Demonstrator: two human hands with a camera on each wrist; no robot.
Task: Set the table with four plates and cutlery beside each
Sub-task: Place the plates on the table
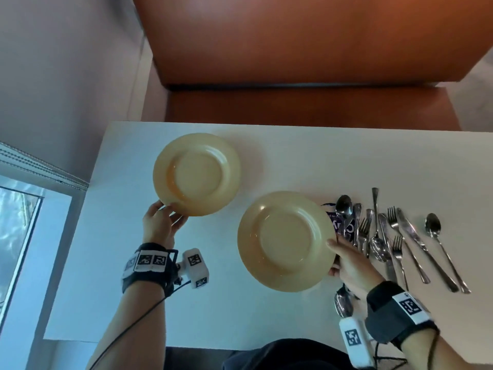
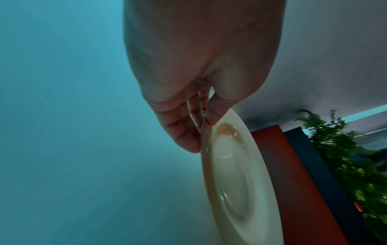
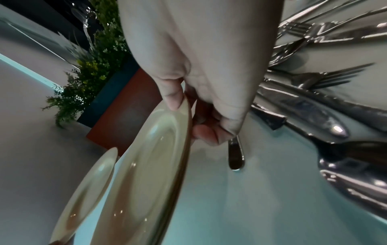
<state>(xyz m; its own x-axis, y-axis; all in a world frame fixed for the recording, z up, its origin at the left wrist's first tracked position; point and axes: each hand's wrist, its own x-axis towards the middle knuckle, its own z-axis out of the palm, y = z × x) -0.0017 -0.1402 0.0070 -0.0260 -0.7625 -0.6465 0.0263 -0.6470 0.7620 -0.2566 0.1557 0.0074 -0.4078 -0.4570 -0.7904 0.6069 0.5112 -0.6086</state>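
Two smooth, glossy cream plates [image 1: 197, 174] [image 1: 286, 241] that catch small highlights sit on a matt white table [image 1: 293, 156], beside shiny polished metal cutlery [image 1: 400, 236], with a smooth orange-brown leather-like bench seat [image 1: 306, 38] beyond and black cloth wrist straps [image 1: 394, 313] in front.

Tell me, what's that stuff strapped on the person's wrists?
Each bare forearm wears a wide black wrist strap with white tags printed in black square codes. A small white boxy camera with the same codes sticks out from each strap. A thin black cable trails along the left arm.
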